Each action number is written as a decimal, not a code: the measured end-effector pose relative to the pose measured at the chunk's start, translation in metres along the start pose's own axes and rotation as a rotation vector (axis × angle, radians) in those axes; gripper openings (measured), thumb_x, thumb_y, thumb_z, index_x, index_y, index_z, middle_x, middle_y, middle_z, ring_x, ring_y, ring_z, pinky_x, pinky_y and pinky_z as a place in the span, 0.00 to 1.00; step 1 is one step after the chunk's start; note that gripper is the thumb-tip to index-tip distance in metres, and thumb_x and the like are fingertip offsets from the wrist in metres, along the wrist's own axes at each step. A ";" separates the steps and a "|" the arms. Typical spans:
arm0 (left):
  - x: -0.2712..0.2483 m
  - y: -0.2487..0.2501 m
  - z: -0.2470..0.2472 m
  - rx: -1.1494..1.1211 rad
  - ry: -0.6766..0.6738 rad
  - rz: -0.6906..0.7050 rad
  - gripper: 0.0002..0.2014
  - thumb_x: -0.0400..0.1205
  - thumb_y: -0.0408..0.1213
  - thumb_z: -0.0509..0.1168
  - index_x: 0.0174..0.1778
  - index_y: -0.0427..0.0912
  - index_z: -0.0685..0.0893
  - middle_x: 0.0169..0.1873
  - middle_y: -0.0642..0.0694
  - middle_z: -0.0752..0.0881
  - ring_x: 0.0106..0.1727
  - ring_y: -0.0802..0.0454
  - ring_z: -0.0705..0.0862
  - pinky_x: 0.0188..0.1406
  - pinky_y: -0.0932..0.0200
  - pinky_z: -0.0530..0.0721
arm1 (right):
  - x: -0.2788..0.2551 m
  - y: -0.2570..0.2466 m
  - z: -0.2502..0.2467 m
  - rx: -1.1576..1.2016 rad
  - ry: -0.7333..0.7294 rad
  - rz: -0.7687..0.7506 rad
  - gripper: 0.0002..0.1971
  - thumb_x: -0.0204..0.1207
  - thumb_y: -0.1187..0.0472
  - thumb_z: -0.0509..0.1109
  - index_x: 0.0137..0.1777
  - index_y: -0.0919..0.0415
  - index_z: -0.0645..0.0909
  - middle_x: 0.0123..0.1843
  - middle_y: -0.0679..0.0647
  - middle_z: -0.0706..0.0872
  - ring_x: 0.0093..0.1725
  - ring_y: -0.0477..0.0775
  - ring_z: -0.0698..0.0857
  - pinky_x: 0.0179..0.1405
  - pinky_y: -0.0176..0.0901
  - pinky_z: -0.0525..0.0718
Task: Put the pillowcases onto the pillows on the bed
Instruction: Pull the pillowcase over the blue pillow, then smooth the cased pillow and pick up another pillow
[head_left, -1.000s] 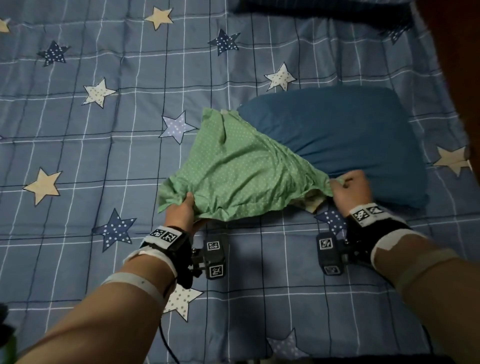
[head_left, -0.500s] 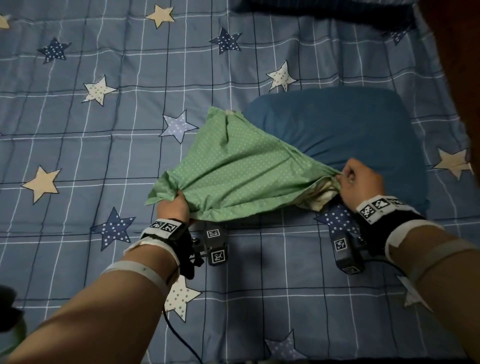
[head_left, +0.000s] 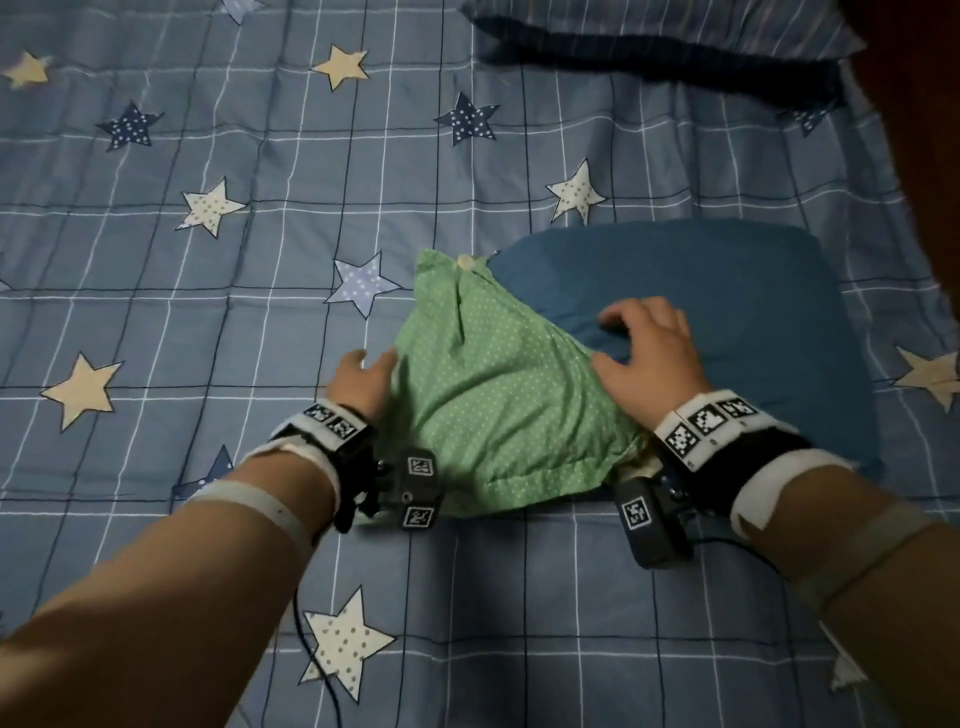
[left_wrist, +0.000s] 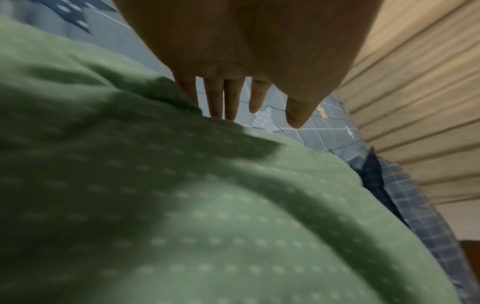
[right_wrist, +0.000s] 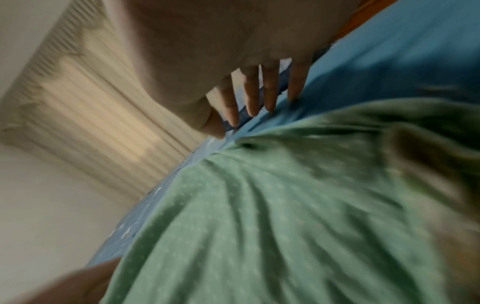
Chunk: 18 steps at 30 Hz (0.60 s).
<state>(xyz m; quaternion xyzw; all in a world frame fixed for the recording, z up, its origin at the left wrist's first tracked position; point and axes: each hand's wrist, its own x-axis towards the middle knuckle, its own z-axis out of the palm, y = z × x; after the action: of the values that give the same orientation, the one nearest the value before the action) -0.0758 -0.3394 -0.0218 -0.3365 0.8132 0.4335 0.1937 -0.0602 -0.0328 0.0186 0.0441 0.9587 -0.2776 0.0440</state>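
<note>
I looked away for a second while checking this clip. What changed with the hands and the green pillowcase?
Both hands let go of the pillowcase's near hem. The left hand slid forward along its left edge, fingers straight. The right hand moved forward onto the blue pillow, fingers spread. The pillowcase sagged flatter, still lying over the pillow's corner.

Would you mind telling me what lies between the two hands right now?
In the head view, the green pillowcase spans the stretch between the left hand and the right hand, whose fingers rest on the blue pillow.
</note>
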 end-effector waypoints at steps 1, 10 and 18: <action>0.007 0.010 0.009 0.029 -0.022 0.045 0.33 0.86 0.53 0.61 0.82 0.36 0.67 0.81 0.36 0.69 0.81 0.39 0.68 0.80 0.52 0.63 | 0.011 -0.008 0.002 0.002 -0.072 -0.033 0.22 0.71 0.51 0.72 0.65 0.52 0.78 0.64 0.56 0.78 0.65 0.63 0.74 0.67 0.59 0.76; 0.033 0.041 0.032 -0.016 -0.105 0.107 0.35 0.85 0.60 0.57 0.83 0.42 0.65 0.78 0.37 0.73 0.78 0.38 0.73 0.79 0.48 0.68 | 0.001 -0.006 0.024 -0.420 -0.500 -0.121 0.20 0.78 0.44 0.62 0.71 0.40 0.71 0.61 0.52 0.87 0.59 0.61 0.85 0.56 0.50 0.79; 0.045 0.056 0.037 -0.098 -0.147 0.099 0.38 0.82 0.56 0.66 0.82 0.39 0.63 0.75 0.40 0.76 0.72 0.40 0.78 0.67 0.56 0.73 | -0.042 0.011 0.051 -0.457 -0.469 -0.238 0.11 0.75 0.61 0.64 0.53 0.51 0.85 0.43 0.52 0.89 0.42 0.57 0.87 0.36 0.41 0.71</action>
<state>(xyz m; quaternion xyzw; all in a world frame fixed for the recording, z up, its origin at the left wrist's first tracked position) -0.1466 -0.3038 -0.0375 -0.2726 0.7901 0.5054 0.2144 -0.0147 -0.0535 -0.0257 -0.1440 0.9582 -0.0617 0.2393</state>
